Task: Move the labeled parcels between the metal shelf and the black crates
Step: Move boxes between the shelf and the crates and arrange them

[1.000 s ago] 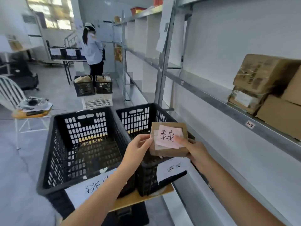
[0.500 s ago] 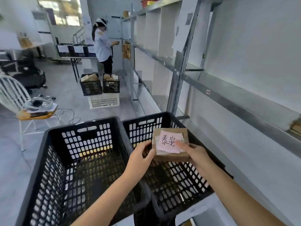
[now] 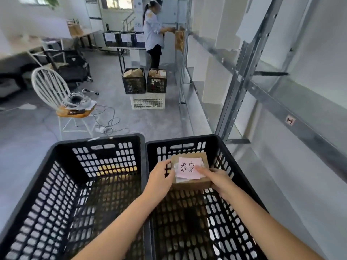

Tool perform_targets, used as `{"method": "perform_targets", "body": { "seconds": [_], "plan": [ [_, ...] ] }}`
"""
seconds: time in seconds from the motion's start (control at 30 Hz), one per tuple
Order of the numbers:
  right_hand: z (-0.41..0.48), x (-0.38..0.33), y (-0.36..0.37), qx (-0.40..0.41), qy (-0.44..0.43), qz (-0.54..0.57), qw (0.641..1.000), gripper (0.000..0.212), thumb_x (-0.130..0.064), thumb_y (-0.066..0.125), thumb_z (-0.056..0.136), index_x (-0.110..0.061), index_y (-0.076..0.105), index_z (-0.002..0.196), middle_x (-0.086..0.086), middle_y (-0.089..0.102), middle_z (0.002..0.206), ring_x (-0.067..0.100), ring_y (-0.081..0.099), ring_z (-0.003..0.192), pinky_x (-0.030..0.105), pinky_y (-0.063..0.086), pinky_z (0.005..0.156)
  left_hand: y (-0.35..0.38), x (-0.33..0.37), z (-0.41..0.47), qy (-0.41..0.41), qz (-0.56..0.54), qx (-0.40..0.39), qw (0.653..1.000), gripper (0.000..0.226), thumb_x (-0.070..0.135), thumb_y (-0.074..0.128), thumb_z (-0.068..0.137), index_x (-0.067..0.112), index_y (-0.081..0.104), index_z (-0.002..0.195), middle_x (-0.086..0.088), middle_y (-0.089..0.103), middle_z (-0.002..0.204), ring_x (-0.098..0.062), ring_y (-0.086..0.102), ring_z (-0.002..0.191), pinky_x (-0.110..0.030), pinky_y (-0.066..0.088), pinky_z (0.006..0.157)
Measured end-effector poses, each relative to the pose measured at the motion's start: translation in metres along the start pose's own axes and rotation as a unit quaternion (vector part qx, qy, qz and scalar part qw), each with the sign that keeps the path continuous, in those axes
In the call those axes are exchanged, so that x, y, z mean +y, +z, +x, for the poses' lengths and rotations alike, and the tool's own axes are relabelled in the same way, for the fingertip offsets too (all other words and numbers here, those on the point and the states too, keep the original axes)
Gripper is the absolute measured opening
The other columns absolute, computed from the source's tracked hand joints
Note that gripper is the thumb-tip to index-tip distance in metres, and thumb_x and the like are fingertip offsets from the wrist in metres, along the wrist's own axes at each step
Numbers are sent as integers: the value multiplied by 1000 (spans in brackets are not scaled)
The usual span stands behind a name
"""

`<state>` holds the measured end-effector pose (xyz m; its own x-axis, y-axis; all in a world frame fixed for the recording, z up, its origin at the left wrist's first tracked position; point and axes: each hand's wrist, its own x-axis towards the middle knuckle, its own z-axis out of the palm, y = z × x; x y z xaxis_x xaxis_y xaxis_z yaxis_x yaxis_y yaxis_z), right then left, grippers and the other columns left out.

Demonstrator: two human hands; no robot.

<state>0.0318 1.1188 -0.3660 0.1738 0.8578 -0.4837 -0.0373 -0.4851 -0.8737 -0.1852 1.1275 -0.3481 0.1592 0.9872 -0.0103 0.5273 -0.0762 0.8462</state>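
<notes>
A small brown cardboard parcel [image 3: 190, 170] with a pink handwritten label is held over the inside of the right black crate [image 3: 242, 177]. My left hand [image 3: 159, 180] grips its left side and my right hand [image 3: 217, 180] grips its right side, thumb on the label. The left black crate [image 3: 62, 152] stands beside it, touching, with nothing visible inside. The metal shelf [image 3: 281, 107] runs along the wall to the right, and the stretch in view holds no parcels.
A person stands at the far end of the shelf next to two black crates of parcels [image 3: 144, 81] stacked on a white crate [image 3: 148, 101]. A white chair [image 3: 62, 102] with cables sits to the left. Grey floor lies between.
The view has swung left and down, so the crates fill the lower frame. Both hands have carried the parcel lower, into the mouth of the right crate.
</notes>
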Motion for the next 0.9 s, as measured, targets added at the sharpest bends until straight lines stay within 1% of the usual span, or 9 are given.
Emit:
{"method": "perform_targets", "body": {
  "seconds": [0.1,0.23,0.37,0.47,0.57,0.67,0.77,0.8,0.9],
  "plan": [
    [38,8,2,-35,22,-8,999,119,-62,95,32,-5,61,131,8,74,115,25,70,108,45,51,104,9,-6,28,-45,3,16,999,45,26,49,102,14,44,145,-1,48,147,-13,42,135,-18,33,101],
    [79,26,11,-80,62,-33,994,84,-46,92,52,-6,67,121,6,79,99,21,76,92,39,58,92,26,-22,48,-87,22,27,996,48,28,50,102,13,42,146,-1,47,147,-13,42,135,-14,28,96],
    [115,51,27,-70,76,-57,993,56,-40,90,68,-13,72,114,4,79,96,19,76,87,30,60,78,49,-37,58,-128,34,29,991,48,24,52,100,10,43,145,-4,49,144,-17,45,132,-19,33,104],
    [135,65,45,-77,78,-60,992,61,-43,88,70,-11,71,119,6,77,105,22,72,98,40,56,96,61,-43,60,-152,44,34,987,45,20,52,99,10,45,142,-5,50,141,-18,47,130,-19,35,102],
    [148,71,62,-86,84,-41,992,77,-48,89,66,-9,66,129,9,72,120,26,66,114,45,48,107,64,-48,64,-155,72,38,985,43,19,51,98,8,46,140,-7,50,139,-21,46,129,-21,34,101],
    [158,81,74,-95,88,-29,991,93,-57,88,57,-8,63,132,9,71,121,26,64,116,44,47,107,58,-54,70,-137,146,47,979,45,22,49,99,10,42,142,-5,46,142,-18,41,131,-27,34,106],
    [159,92,77,-106,79,-40,990,87,-59,82,65,-13,60,135,-4,70,111,13,63,105,31,49,93,55,-58,74,-110,205,37,972,46,23,48,99,9,40,142,-9,42,146,-22,37,136,-34,36,111],
    [158,96,78,-102,74,-51,991,86,-59,79,68,-15,57,138,-3,69,115,13,61,107,31,47,92,55,-59,74,-103,226,32,968,49,24,48,100,10,36,145,-8,39,149,-20,34,140,-33,35,113],
    [157,106,85,-68,63,-77,993,86,-54,75,78,-14,46,148,10,55,143,26,52,129,39,43,104,55,-63,75,-73,280,19,957,54,27,50,100,12,31,148,-5,35,152,-17,29,143,-32,32,116]
  ]
}}
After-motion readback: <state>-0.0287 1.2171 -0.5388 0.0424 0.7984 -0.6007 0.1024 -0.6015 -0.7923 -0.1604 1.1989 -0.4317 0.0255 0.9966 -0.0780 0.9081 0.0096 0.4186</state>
